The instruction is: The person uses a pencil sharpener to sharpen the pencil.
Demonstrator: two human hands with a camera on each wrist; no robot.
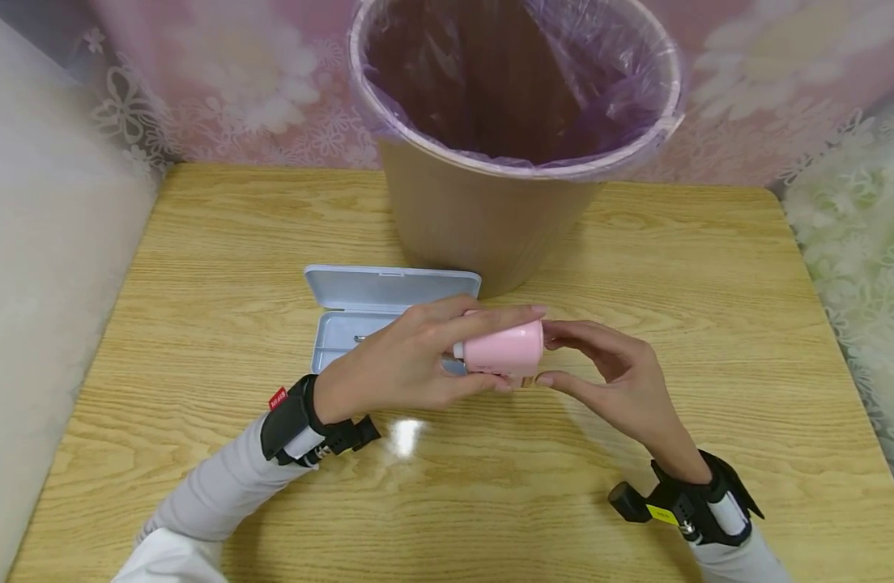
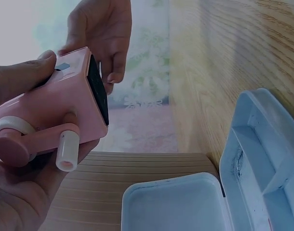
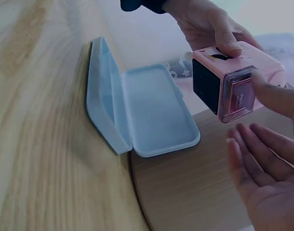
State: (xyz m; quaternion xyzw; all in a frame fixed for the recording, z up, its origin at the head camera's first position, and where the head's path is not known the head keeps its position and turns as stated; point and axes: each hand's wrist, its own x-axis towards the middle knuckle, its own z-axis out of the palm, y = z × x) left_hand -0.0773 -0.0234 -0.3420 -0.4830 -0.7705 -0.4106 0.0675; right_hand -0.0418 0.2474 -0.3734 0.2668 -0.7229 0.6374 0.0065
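Observation:
A pink pencil sharpener [image 1: 505, 348] is held above the table, tilted on its side, in my left hand [image 1: 410, 356]. Its hand crank [image 2: 48, 140] with a white knob shows in the left wrist view. Clear and partly pulled out, the shavings drawer [image 3: 237, 96] sits at the sharpener's end in the right wrist view. My right hand [image 1: 622, 380] is beside that end, its thumb at the drawer and its other fingers loosely extended below, apart from it. Under the left hand lies an open light-blue pencil case [image 1: 392, 287], partly hidden.
A tall beige bin [image 1: 483, 210] with a purple liner bag [image 1: 610, 105] stands at the back of the wooden table [image 1: 236, 235], just behind the pencil case. A small metallic item [image 1: 359, 338] lies in the case. Patterned curtains [image 1: 272, 73] surround the table.

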